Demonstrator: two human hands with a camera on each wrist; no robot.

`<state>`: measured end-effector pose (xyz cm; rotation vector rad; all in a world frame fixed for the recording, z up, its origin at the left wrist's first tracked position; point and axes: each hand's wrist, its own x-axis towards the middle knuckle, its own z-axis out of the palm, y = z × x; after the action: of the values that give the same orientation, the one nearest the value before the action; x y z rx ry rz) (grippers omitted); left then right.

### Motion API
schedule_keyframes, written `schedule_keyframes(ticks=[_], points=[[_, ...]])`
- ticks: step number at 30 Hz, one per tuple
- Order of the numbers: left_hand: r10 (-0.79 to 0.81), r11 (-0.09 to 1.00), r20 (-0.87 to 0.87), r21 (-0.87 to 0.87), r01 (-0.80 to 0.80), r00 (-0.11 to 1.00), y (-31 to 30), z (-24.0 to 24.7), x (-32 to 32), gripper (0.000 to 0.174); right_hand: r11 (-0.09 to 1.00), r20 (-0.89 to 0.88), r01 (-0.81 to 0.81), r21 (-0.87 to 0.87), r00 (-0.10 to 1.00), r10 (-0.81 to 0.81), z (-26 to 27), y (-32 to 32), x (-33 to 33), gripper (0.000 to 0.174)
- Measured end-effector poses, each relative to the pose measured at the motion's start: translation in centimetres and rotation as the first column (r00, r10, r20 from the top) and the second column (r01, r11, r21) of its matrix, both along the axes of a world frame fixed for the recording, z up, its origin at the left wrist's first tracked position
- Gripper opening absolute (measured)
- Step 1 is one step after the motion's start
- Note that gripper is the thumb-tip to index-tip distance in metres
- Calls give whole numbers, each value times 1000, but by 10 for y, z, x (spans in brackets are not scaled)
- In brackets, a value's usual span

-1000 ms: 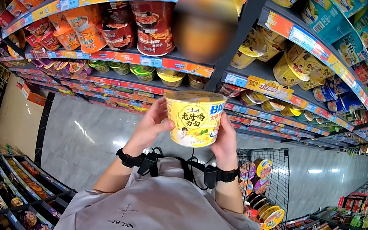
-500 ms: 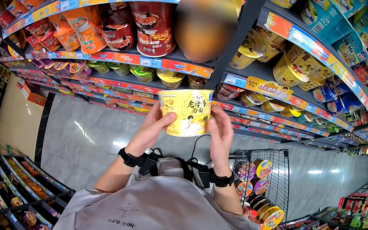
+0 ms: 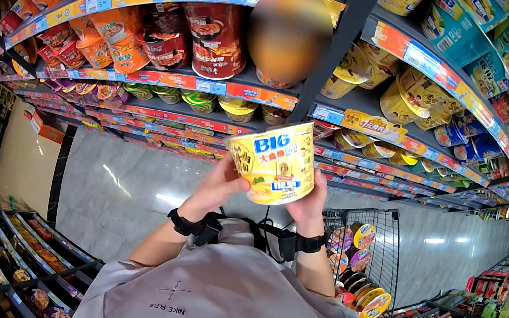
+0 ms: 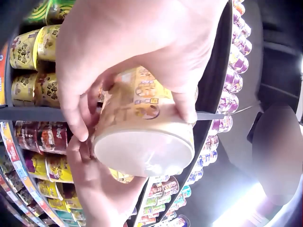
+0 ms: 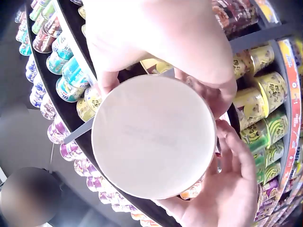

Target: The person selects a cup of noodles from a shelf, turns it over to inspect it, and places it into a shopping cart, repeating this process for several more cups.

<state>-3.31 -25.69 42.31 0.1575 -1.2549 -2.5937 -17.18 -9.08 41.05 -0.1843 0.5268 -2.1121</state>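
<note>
A yellow noodle tub [image 3: 275, 162] with blue "BIG" lettering is held between both hands in front of the chest, slightly tilted. The left hand [image 3: 218, 183] grips its left side, thumb on the front. On its right side the right hand [image 3: 311, 198] holds it, fingers partly hidden behind. In the left wrist view, the left hand [image 4: 137, 42] has thumb and fingers around the tub, whose pale round base [image 4: 144, 152] shows. The same base [image 5: 154, 137] fills the middle of the right wrist view, below the right hand [image 5: 165, 38].
Shelves with a price-label edge [image 3: 212, 87] stand ahead, stocked with noodle tubs such as a dark red one [image 3: 215, 39]. A black wire cart [image 3: 395, 261] holding several tubs is at the right. More shelves [image 3: 19, 255] stand behind on both sides of the grey floor [image 3: 126, 172].
The tub has turned between the hands: its "BIG" side now faces the head camera, where the character label and mascot showed before. Both hands have shifted their hold and moved slightly right.
</note>
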Motion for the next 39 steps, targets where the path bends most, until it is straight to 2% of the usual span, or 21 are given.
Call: schedule_keyframes(ticks=[2,4,5,6,8,10,11,12,14,15,19,22,24,25,27,30,34,36,37,39], points=[[12,1000,-13,-4,-12,1000,3,1,0,84,1000,10,-15,-18,1000,15,-2,0,-1,65],[27,989,11,143,-28,1000,0,0,1,86,981,-230,86,172,972,-45,5,-4,-1,63],[26,989,10,144,-27,1000,-3,1,1,86,986,-231,127,108,968,-100,11,-8,0,52],[55,995,21,85,-57,998,-7,6,1,86,986,-231,127,108,968,-99,10,-7,-2,52],[88,996,27,23,-89,996,-16,9,1,86,878,-568,413,242,794,-217,7,-5,-6,44],[91,991,46,-100,-86,995,-23,11,2,85,862,-604,448,239,763,-229,14,-5,-6,39],[111,990,123,-104,-99,986,-25,14,5,77,849,-651,463,253,731,-204,6,-4,-8,37],[111,990,122,-104,-99,986,-26,16,5,77,836,-696,481,265,695,-179,5,-4,-8,34],[130,991,235,-67,-117,963,-31,19,4,66,834,-699,490,253,689,-193,8,-6,-7,33],[128,990,223,-88,-111,966,-32,19,5,58,833,-700,497,243,684,-204,10,-7,-7,31],[156,981,177,-147,-130,972,-28,20,5,56,819,-669,504,275,712,-213,4,-5,-4,28],[168,981,155,-124,-150,973,-30,17,6,58,799,-685,534,277,693,-226,5,-6,-2,28],[184,978,31,-111,-180,982,-32,13,8,64,789,-705,577,212,649,-286,4,-6,2,30],[182,978,32,-109,-177,983,-34,14,10,64,787,-705,579,213,648,-286,3,-5,4,30],[104,988,-84,-105,-112,991,-38,19,15,72,787,-729,609,97,582,-360,3,-3,6,37],[37,986,-141,-155,-59,989,-45,18,20,76,788,-778,611,73,529,-338,7,-3,8,32],[30,991,-139,-125,-48,990,-51,19,22,77,791,-784,610,53,516,-346,1,-5,11,28],[55,991,-125,-114,-69,991,-54,16,24,80,801,-740,591,95,580,-340,4,-8,14,24],[51,992,-126,-112,-66,991,-56,16,23,80,799,-741,594,96,578,-341,7,-10,17,24],[146,972,-101,-168,-162,984,-58,19,21,79,857,-685,493,148,676,-271,20,-13,21,37]])
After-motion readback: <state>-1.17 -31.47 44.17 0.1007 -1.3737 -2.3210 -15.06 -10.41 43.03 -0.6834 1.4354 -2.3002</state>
